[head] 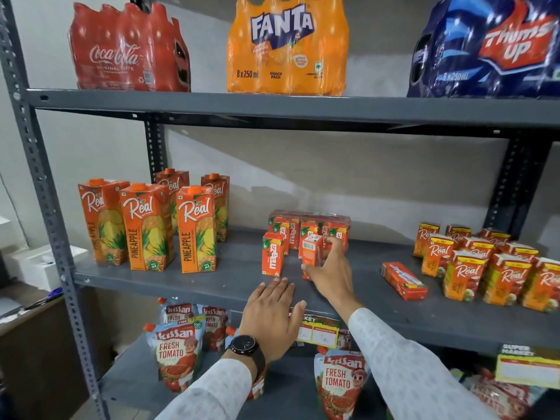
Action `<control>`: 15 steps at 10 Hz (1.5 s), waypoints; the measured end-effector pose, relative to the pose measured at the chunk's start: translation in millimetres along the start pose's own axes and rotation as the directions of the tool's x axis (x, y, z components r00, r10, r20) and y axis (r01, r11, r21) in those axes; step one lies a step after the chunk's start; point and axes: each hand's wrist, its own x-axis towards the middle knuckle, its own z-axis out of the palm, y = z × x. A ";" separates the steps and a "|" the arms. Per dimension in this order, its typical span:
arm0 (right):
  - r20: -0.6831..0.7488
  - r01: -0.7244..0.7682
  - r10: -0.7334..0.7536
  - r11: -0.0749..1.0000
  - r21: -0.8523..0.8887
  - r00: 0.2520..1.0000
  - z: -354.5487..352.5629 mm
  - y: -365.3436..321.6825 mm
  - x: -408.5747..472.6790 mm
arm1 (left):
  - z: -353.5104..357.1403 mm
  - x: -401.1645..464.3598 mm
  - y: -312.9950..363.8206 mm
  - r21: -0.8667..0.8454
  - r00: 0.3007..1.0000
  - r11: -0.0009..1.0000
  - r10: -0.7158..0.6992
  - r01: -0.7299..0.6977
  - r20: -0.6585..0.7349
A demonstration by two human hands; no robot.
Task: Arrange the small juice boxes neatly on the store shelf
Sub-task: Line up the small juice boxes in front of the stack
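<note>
The right hand (328, 269) has its grip closed round a small Maaza box (312, 253), thumb on the near face, fingers behind, holding it tilted just above the middle shelf (212, 277); the left hand (272, 310) lies flat and released on the shelf edge at 6 o'clock of a standing box (273, 254). To do it well, I judge: square the held box upright, label forward, just beside the standing one at its 3 o'clock; set down gently, lest either topple. Behind, at 12 o'clock, a wrapped pack (309, 227) holds more boxes; one box (404, 281) lies flat at 3 o'clock.
</note>
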 end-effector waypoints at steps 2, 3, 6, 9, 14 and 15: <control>-0.004 0.000 0.000 1.000 0.009 1.000 1.7 0.1 -0.5 | -1.2 -0.4 0.9 0.002 1.000 1.000 -0.008 0.008 -0.002; 0.014 0.025 -0.025 1.000 -0.003 1.000 3.7 1.2 1.2 | -1.9 -0.6 1.7 0.000 1.000 1.000 -0.013 0.013 -0.002; 0.039 0.006 -0.007 0.999 0.036 0.999 2.0 4.8 3.7 | -1.7 -0.9 2.5 0.002 1.000 1.000 -0.018 0.018 0.002; 0.123 -0.058 0.051 0.997 0.060 0.991 3.3 8.1 5.7 | -3.2 -1.6 3.0 0.008 1.000 1.000 -0.014 0.014 0.005; 0.177 -0.008 -0.009 0.996 0.094 0.984 -36.9 -5.4 21.3 | -3.7 -1.1 1.8 0.008 1.000 1.000 -0.013 0.013 0.014; 0.177 0.032 -0.052 0.993 0.116 0.983 -47.5 -25.7 34.9 | -4.1 -2.2 1.5 0.008 1.000 1.000 -0.013 0.013 0.016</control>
